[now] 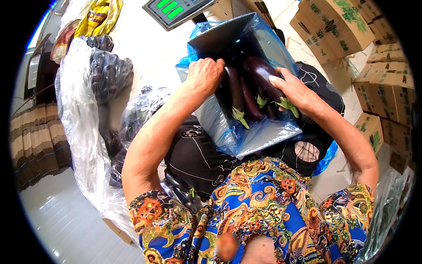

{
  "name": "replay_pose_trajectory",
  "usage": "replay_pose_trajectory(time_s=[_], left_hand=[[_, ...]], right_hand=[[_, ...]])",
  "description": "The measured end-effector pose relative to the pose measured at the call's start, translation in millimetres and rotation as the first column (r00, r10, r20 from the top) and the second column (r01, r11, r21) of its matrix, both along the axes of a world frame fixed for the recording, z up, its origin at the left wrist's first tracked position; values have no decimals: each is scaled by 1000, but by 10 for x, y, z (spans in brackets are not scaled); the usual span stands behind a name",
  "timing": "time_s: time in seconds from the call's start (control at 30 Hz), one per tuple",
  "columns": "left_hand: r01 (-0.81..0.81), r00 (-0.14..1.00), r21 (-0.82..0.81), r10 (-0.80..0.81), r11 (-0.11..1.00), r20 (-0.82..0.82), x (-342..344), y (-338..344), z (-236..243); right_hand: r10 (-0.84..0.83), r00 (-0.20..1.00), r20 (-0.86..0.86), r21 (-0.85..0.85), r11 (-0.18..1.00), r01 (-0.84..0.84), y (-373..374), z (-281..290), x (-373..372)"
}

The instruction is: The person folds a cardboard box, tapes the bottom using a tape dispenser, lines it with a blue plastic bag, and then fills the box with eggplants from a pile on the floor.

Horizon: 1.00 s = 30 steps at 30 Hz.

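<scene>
Patterned shirt [263, 193] lies nearest; eggplants [248, 97] sit lengthwise in the box [270, 143], probably to fit together. Right hand [296, 91], thumb and fingers apart, seems to steady one; left hand [205, 74] curls at the rim, its hold I cannot tell. Knees [193, 154] presumably brace the box.

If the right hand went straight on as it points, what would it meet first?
The right hand would probably meet the large dark eggplant first; the two seem to touch, though depth is unclear.
</scene>
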<state>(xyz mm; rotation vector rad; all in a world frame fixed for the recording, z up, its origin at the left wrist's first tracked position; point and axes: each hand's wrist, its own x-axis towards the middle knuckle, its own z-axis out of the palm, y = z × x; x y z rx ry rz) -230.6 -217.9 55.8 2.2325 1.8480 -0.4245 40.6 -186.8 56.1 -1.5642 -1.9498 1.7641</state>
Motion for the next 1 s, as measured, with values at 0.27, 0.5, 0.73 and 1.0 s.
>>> replay_pose_trajectory(time_s=[0.27, 0.5, 0.73, 1.0], left_hand=[[291, 769, 151, -325, 945, 550, 244, -197, 530], [51, 722, -160, 74, 986, 688, -201, -552, 762], [-332, 239, -672, 748, 663, 619, -143, -918, 945], [-321, 191, -732, 798, 602, 572, -27, -950, 744]], right_hand=[[256, 897, -361, -119, 941, -317, 117, 454, -32], [428, 871, -240, 351, 875, -333, 333, 83, -154], [638, 261, 724, 451, -152, -880, -145, -344, -604], [580, 235, 780, 457, -272, -847, 116, -565, -256]])
